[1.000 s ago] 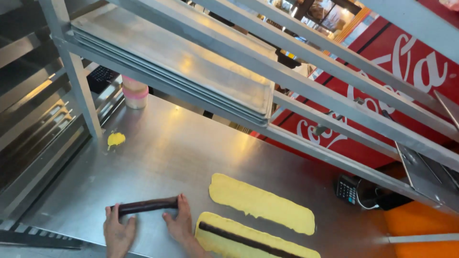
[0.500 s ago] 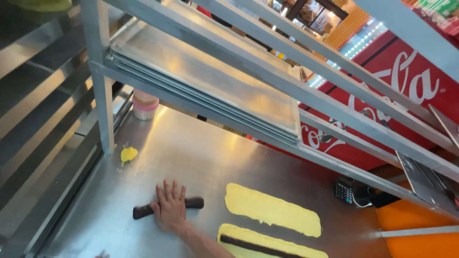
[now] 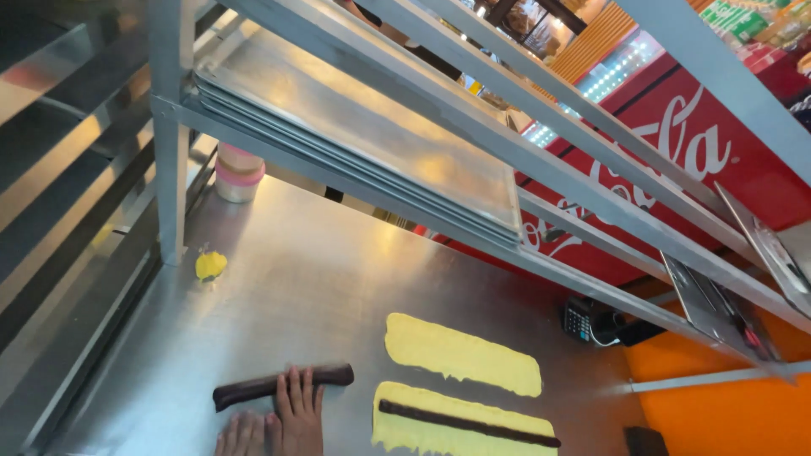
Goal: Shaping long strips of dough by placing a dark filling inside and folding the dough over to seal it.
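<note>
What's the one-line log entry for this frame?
right hand flat on dark dough roll | left hand beside it on steel table | filled yellow strip | plain yellow strip

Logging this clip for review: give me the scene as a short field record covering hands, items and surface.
surface: bare steel worktable
right hand: flat on the dark brown rolled dough stick
left hand: beside it, just below the stick, partly cut off
plain yellow dough strip: lying flat, uncovered
second yellow dough strip: carries a thin dark strip
small yellow dough scrap: by the rack post
overhead: stacked metal baking trays

Steel table, tray rack, red cooler
</note>
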